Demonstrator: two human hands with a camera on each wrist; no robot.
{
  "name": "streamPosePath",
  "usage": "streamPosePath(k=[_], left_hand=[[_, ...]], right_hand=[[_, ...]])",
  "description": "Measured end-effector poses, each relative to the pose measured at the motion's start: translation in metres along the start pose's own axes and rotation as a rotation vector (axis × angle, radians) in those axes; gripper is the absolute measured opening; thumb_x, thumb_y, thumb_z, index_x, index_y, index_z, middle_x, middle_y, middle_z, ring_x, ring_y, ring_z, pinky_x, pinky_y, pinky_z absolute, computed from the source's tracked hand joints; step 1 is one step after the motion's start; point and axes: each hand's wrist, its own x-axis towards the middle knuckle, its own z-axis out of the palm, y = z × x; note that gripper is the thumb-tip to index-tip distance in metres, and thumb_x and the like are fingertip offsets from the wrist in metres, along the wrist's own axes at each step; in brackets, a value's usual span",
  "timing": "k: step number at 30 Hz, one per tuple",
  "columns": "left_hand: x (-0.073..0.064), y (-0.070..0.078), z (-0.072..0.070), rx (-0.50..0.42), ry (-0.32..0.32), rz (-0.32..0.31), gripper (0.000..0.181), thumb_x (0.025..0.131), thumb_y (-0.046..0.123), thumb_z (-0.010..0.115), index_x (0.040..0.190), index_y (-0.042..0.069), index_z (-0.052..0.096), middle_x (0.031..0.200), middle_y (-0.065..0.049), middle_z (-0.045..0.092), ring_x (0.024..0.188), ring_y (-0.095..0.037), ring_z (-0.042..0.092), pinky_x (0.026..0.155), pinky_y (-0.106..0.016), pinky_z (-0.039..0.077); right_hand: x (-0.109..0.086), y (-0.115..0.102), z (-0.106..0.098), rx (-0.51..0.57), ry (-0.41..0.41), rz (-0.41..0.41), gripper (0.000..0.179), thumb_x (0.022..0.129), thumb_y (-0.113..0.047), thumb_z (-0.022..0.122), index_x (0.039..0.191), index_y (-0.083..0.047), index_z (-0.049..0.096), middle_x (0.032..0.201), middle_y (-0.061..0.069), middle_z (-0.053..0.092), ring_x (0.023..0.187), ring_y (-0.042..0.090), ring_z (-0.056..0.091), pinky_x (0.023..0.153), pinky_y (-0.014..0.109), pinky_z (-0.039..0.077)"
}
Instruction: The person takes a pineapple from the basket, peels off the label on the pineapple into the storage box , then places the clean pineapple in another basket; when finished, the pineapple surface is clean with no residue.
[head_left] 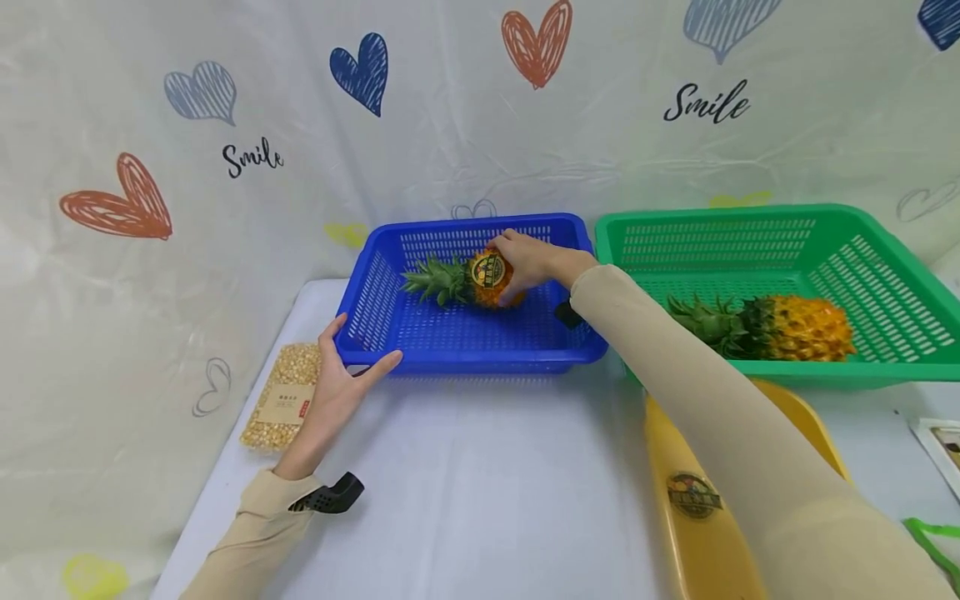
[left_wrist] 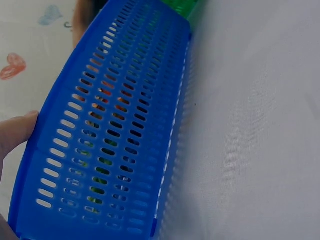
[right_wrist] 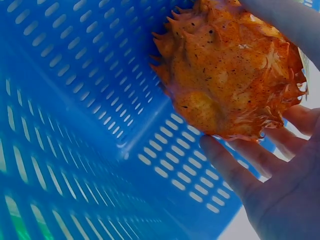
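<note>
A small pineapple point(head_left: 480, 293) with a green crown and a round dark label lies on its side in the blue basket point(head_left: 468, 357). My right hand point(head_left: 529, 260) grips its base end from the right; in the right wrist view, fingers and thumb curve about the orange, spiky fruit point(right_wrist: 225, 75). At the basket's front left corner, my left hand point(head_left: 339, 385) holds the rim, thumb along the front and fingers at the left side. The left wrist view shows the thumb point(left_wrist: 20, 131) on the rim beside the slotted wall point(left_wrist: 110, 130).
To the right stands a green basket point(head_left: 843, 372) with another pineapple point(head_left: 810, 329). A yellow container point(head_left: 678, 467) sits in front of it, partly behind my right sleeve. A bag of corn kernels point(head_left: 281, 400) lies left of the blue basket. A patterned curtain point(head_left: 465, 108) hangs behind.
</note>
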Motion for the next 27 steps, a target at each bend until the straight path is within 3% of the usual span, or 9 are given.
streamPosePath(k=[9,19,27], left_hand=[[-0.001,0.001,0.001,0.012,0.007,0.002,0.104,0.095,0.038,0.078,0.167,0.023,0.004,0.173,-0.012,0.007,0.158,-0.033,0.014,0.127,-0.057,0.016],[-0.002,0.0,0.004,0.013,0.003,0.003,0.105,0.095,0.039,0.078,0.167,0.022,0.004,0.173,-0.012,0.006,0.158,-0.034,0.013,0.127,-0.057,0.015],[-0.004,0.002,0.002,0.027,0.004,-0.002,0.105,0.094,0.042,0.077,0.167,0.024,0.003,0.174,-0.012,0.003,0.159,-0.035,0.01,0.127,-0.059,0.013]], right_hand=[[0.0,0.001,0.002,0.037,0.04,0.001,0.087,0.084,-0.021,0.09,0.15,0.006,0.039,0.143,0.026,0.042,0.134,0.04,0.047,0.115,0.05,0.041],[-0.003,-0.008,0.003,-0.038,0.081,0.046,0.086,0.078,-0.023,0.094,0.143,0.006,0.046,0.137,0.025,0.048,0.126,0.039,0.052,0.111,0.049,0.046],[-0.02,-0.024,-0.016,-0.052,0.142,0.02,0.087,0.078,-0.024,0.093,0.145,0.003,0.047,0.138,0.022,0.049,0.127,0.038,0.05,0.108,0.049,0.048]])
